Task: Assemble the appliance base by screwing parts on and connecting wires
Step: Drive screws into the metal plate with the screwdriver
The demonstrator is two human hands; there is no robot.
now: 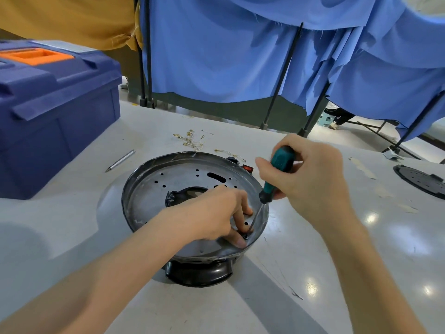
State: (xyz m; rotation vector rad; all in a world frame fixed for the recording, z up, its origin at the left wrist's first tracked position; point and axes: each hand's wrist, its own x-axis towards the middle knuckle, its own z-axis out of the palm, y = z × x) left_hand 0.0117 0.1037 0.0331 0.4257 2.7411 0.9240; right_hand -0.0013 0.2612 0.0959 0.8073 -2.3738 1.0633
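Right hand (305,174) grips the screwdriver (277,174), shaft slanting to the base's (134,189) near rim, left fingers (238,241) pinching its tip

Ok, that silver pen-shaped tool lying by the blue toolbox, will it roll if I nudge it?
Probably. The silver tool looks round and slim, so a sideways push would likely roll it on the smooth, glossy table. It looks like rigid metal, so it should lift stiff, not bend. The blue toolbox close by might stop it on that side.
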